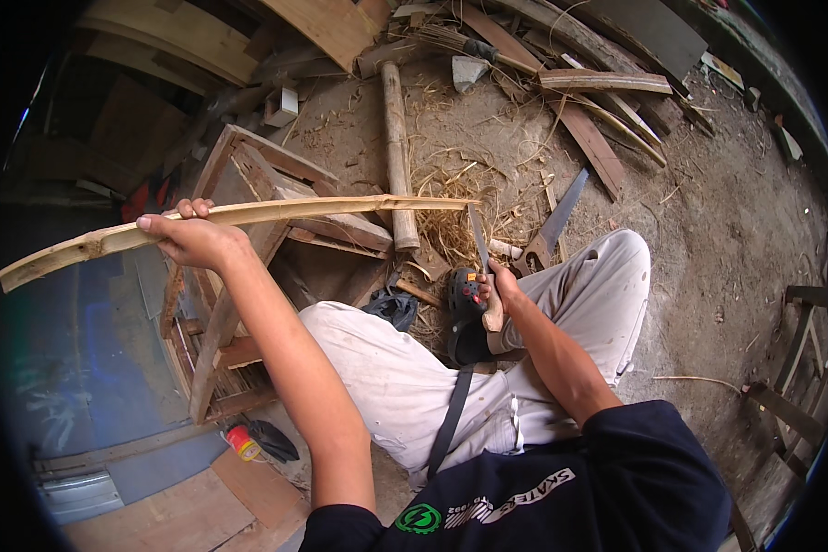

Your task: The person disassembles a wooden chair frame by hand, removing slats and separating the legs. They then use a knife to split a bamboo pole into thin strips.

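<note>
A long split bamboo strip (294,209) crosses in front of me, its wide end at the far left and its narrow end in the middle. My left hand (198,241) is wrapped round its left part. In my right hand (499,285) is a knife (479,237) with a pale wooden handle. The tip of its upright blade meets the strip's narrow right end, or lies very close to it; I cannot tell which. Below that end, a heap of curly bamboo shavings (443,228) covers the ground. Under the strip, a round bamboo pole (396,152) lies lengthwise.
A wooden frame (216,340) stands by my left leg. A handsaw (564,212) lies beyond my right knee. Boards and offcuts (591,147) are piled at the back right, with a broom (478,48) among them. A red and yellow roll (242,442) sits at lower left.
</note>
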`<state>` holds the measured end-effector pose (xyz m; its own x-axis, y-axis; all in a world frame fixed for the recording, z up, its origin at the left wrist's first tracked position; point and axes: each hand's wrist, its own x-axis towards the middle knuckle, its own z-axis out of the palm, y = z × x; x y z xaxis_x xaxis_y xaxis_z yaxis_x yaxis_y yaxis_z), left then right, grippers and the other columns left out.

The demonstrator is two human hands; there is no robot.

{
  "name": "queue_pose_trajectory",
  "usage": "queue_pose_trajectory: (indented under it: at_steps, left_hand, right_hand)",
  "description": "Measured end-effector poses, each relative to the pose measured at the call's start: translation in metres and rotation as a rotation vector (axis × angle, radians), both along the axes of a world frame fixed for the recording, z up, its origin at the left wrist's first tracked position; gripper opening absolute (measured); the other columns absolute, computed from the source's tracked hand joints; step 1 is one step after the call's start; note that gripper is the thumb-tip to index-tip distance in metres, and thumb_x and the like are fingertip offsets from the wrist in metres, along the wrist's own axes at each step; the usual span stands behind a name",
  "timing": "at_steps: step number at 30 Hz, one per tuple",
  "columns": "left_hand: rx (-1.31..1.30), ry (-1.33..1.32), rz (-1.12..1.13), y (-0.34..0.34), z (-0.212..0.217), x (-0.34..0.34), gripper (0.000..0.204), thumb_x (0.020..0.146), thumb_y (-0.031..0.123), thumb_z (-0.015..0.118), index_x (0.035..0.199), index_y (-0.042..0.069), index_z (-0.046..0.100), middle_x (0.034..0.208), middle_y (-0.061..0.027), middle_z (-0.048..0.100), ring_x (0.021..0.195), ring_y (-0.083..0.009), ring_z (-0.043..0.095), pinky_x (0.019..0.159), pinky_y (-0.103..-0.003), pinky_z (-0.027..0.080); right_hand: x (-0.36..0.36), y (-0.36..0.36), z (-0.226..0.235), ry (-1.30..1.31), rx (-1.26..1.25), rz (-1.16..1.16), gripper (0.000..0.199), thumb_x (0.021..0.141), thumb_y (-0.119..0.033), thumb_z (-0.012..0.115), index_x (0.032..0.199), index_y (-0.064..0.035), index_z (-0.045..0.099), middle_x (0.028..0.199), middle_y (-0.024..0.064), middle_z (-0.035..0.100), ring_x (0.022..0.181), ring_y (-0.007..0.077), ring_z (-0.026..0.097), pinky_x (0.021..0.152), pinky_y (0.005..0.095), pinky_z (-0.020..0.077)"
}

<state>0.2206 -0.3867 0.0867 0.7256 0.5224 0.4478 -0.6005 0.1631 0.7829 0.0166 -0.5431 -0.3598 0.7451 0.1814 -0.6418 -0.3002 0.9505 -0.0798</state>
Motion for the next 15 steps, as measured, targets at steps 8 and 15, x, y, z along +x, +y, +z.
queue_pose_trajectory:
  at_steps: [8,15]
  left_hand:
    - [0.006,-0.004,-0.02,0.0,0.0,0.0,0.057,0.099,0.052,0.05,0.127,0.003,0.041,0.068,-0.001,0.036,0.057,-0.0108,0.039,0.051,-0.025,0.037]
    - [0.117,-0.018,0.108,-0.005,-0.003,-0.006,0.053,0.101,0.055,0.041,0.108,0.004,0.044,0.069,-0.006,0.051,0.062,-0.0167,0.05,0.059,-0.029,0.045]
  right_hand:
    - [0.009,-0.005,0.034,-0.104,-0.193,0.15,0.029,0.104,-0.045,0.036,0.098,-0.0168,0.04,0.067,-0.0002,0.047,0.045,0.0111,0.039,0.04,0.0279,0.0376]
    - [0.023,0.026,0.109,-0.168,0.016,0.111,0.035,0.104,-0.047,0.036,0.092,-0.015,0.041,0.064,-0.001,0.046,0.042,0.0105,0.037,0.04,0.0259,0.0346]
